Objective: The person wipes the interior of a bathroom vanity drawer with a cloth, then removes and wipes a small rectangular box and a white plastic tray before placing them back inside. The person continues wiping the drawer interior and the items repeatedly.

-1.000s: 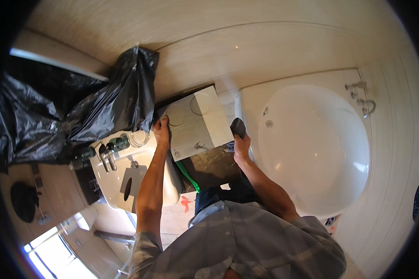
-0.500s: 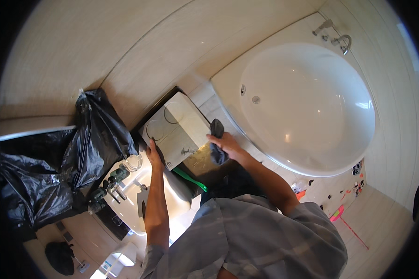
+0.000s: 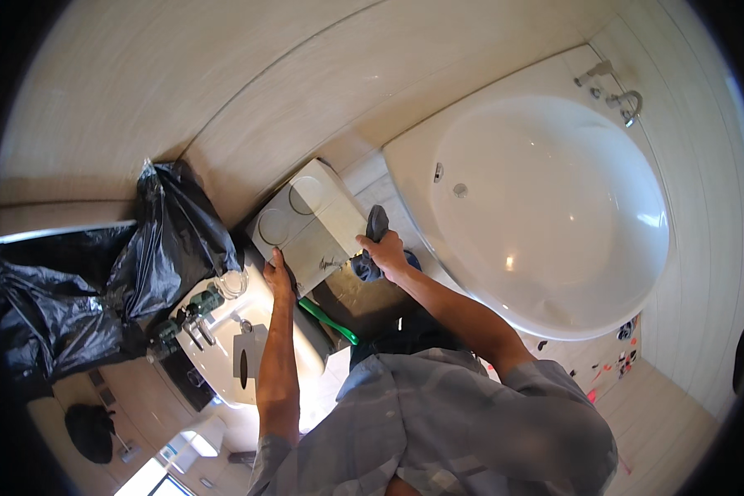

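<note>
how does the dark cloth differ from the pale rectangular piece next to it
Shape: the dark cloth is bunched, while the pale rectangular piece has a flat face.
Size: the cloth, as bunched, looks smaller than the piece.
Hold: the right hand grips the cloth; the left hand is at the piece's left edge.
Shared: both have one of the person's hands at them.

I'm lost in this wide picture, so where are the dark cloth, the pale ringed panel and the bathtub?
Dark cloth (image 3: 377, 221): head view, on its upper end.
Pale ringed panel (image 3: 312, 235): head view, on its top face.
Bathtub (image 3: 554, 219): head view, on its bare inside.
</note>
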`<state>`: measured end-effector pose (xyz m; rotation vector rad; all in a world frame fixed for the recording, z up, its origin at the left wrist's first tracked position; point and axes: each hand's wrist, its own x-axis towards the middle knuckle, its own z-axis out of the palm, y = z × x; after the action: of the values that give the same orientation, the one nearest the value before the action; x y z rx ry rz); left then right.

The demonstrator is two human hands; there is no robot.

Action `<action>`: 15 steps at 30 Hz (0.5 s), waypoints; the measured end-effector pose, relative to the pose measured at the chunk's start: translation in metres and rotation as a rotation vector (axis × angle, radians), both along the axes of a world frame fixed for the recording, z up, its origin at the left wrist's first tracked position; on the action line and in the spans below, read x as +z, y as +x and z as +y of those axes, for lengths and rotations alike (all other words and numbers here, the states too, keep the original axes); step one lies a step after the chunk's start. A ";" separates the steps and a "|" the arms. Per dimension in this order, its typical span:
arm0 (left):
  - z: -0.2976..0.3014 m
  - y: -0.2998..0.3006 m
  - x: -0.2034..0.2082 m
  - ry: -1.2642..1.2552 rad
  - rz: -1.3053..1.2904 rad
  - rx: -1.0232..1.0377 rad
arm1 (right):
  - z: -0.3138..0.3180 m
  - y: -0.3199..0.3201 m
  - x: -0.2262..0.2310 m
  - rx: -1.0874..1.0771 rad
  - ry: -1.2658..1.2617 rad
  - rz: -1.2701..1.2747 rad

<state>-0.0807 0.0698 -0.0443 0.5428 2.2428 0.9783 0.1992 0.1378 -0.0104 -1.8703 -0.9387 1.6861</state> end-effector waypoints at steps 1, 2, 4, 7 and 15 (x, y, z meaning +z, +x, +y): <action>0.004 0.009 0.008 0.047 -0.003 0.002 | -0.001 -0.001 -0.007 -0.016 -0.004 0.003; 0.004 0.014 0.013 0.096 -0.005 0.018 | -0.001 -0.002 -0.011 -0.019 -0.004 0.007; -0.005 0.010 0.006 0.109 0.022 0.032 | -0.001 -0.003 -0.009 0.006 0.019 -0.003; 0.000 0.014 0.017 -0.002 0.018 0.050 | -0.007 -0.002 -0.039 0.016 0.091 0.022; -0.001 0.014 0.012 0.123 -0.012 0.024 | -0.005 0.005 -0.043 -0.017 0.045 0.231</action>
<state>-0.0668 0.0688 -0.0324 0.5628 2.1935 1.1339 0.2040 0.1327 -0.0538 -1.6080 -0.8564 1.8079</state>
